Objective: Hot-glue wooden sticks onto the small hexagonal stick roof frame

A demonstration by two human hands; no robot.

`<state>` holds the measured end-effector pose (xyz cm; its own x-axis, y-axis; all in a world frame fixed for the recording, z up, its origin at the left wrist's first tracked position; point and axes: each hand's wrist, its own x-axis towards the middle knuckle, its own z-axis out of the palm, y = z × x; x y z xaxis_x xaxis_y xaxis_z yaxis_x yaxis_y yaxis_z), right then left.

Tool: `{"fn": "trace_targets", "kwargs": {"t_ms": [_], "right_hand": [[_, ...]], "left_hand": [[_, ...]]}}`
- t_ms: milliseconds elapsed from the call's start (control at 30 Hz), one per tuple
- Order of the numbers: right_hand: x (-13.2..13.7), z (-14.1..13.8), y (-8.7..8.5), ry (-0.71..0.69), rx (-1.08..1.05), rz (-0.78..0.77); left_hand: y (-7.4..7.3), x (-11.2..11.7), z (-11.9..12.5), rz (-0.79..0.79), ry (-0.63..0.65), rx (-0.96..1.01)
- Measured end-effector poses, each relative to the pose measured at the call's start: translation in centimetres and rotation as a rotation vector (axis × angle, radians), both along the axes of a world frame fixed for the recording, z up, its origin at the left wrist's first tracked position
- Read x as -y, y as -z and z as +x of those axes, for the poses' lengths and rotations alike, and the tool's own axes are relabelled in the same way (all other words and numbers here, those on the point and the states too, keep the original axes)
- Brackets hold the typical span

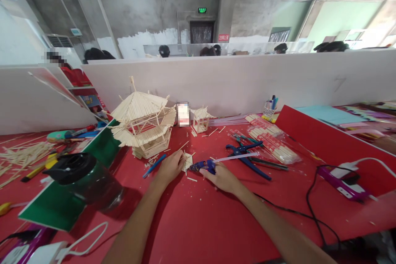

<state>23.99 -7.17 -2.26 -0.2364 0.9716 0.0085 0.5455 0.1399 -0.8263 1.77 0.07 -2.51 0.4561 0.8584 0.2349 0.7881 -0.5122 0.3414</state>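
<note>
A blue hot glue gun (202,166) is gripped in my right hand (223,176), its nozzle pointing left and a clear glue stick (236,156) jutting out of its back. The nozzle is close to a small panel of pale wooden sticks (187,161); whether they touch I cannot tell. My left hand (172,166) has its fingers closed at the panel's left edge, holding it on the red table (185,222). Behind that hand stands a large stick-built pavilion (142,119) with two roof tiers. A smaller stick pavilion (201,119) is farther back.
Right of the glue gun lie blue pliers-like cutters (247,156) and bagged sticks (272,140). A dark bottle (86,181) stands left by a green divider (103,144). A purple power strip (343,183) and black cable (287,209) are at right. Loose sticks (24,154) lie far left.
</note>
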Motion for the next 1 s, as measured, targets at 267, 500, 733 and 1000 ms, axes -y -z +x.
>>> {"fn": "trace_targets", "kwargs": {"t_ms": [267,500,733,1000], "right_hand": [[0.2,-0.1,-0.6,-0.024,0.111,0.086],[0.2,0.0,-0.3,-0.014,0.059,0.021],[-0.3,1.1,0.5,-0.034,-0.106,-0.113],[-0.5,3.0,0.0,0.046,0.048,0.057]], "left_hand": [[-0.2,0.1,0.1,-0.007,-0.007,0.001],[0.0,0.0,0.0,-0.001,-0.010,0.019],[0.0,0.0,0.0,-0.004,-0.004,0.015],[0.2,-0.1,0.0,-0.001,-0.003,0.022]]}}
